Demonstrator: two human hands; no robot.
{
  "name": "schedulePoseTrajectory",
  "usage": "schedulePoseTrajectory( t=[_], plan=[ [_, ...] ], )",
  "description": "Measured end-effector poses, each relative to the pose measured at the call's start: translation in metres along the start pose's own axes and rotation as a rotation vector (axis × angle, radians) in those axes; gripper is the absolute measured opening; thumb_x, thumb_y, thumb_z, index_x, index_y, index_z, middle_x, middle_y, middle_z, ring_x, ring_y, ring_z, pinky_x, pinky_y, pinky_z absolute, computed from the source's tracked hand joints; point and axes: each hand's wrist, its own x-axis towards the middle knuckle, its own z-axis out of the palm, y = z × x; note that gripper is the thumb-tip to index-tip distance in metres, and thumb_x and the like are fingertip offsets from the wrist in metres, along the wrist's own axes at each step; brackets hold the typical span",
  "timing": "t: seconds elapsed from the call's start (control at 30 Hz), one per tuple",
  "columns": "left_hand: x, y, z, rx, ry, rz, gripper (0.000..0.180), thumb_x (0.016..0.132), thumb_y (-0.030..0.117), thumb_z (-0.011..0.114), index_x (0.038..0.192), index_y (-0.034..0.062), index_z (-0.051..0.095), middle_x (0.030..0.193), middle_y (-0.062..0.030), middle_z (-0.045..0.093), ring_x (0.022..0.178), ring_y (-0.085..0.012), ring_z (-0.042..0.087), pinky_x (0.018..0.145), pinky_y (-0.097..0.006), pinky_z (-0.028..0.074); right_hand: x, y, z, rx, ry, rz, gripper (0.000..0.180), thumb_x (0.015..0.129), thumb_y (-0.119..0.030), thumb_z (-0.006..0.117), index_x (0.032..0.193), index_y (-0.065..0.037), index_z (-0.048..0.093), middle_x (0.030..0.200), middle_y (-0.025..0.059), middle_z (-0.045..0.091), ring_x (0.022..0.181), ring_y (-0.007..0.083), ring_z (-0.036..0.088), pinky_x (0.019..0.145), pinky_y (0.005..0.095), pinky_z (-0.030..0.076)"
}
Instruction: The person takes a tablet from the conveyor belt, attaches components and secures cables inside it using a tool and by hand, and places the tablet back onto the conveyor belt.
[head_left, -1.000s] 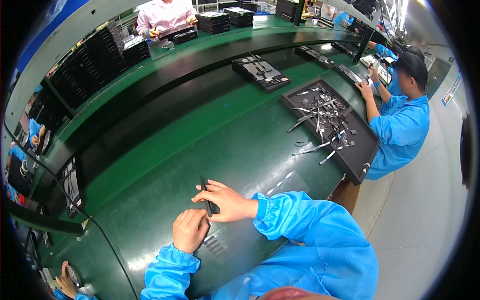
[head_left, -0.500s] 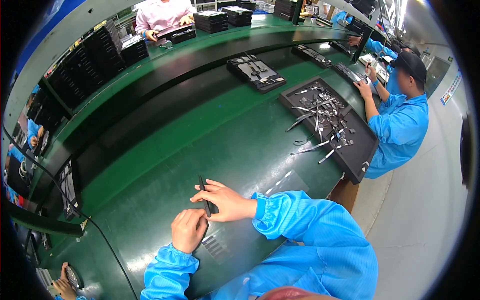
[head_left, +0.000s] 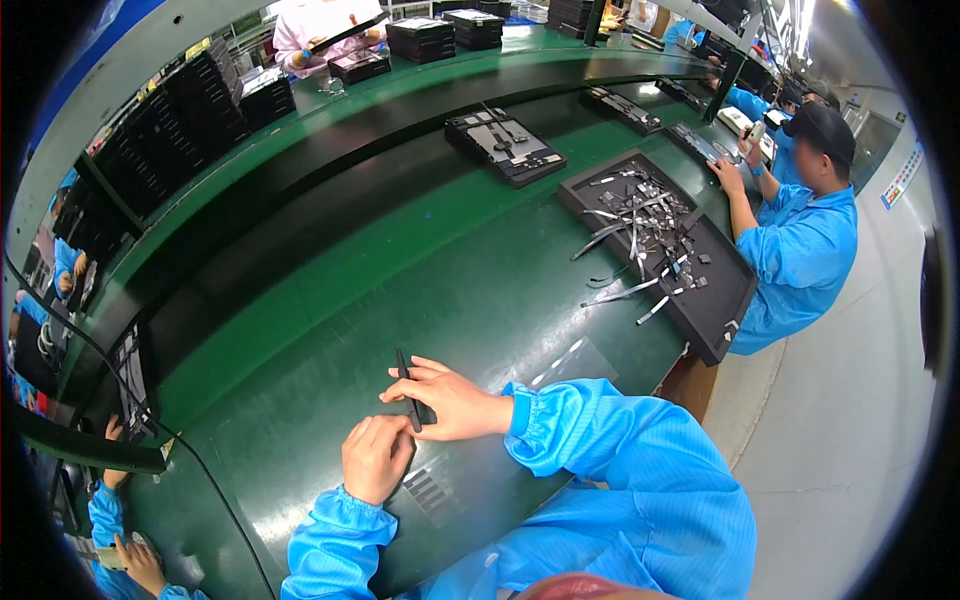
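**Black tweezers held over the green bench**

Black tweezers [head_left: 406,390] sit low in the middle of the view, just above the green work surface [head_left: 330,300], pinched in the right hand [head_left: 447,402] with their tips pointing away from the person. At the far left, stacks of black trays [head_left: 170,110] line the raised shelf, and a dark cable [head_left: 120,370] runs across the bench edge. The left hand [head_left: 376,457] is curled into a loose fist just beside the right hand, knuckles on the bench; whether it grips anything cannot be told. A small pale ribbed patch [head_left: 428,490] lies beside it. Further right, a black tray of metal strips and small parts [head_left: 660,245] rests on the bench, well apart from the hands, with a co-worker in a blue coat [head_left: 800,250] next to it.
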Motion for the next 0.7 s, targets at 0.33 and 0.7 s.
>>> schedulePoseTrajectory(
  t=[0.33,0.7],
  plan=[
    [0.0005,-0.0006,-0.0010,0.000,0.006,-0.003,0.022,0.074,-0.002,0.073,0.092,0.0066,0.065,0.084,-0.0068,0.066,0.074,-0.0285,0.063,0.066,-0.039,0.051,0.0011,-0.0010,-0.0002,-0.011,-0.011,0.011,0.047,0.084,-0.027,0.074,0.126,-0.013,0.060,0.131,0.0059,0.064,0.139,0.0318,0.046,0.121,0.0511,0.026],
    [0.0008,-0.0006,-0.0005,-0.004,0.006,0.010,0.022,0.071,-0.005,0.071,0.090,0.0037,0.064,0.082,-0.0098,0.065,0.074,-0.0295,0.064,0.066,-0.038,0.052,0.0008,0.0001,0.0006,-0.006,-0.020,0.013,0.046,0.085,-0.029,0.074,0.126,-0.013,0.060,0.131,0.0059,0.063,0.140,0.0315,0.045,0.121,0.0509,0.025]
  ],
)
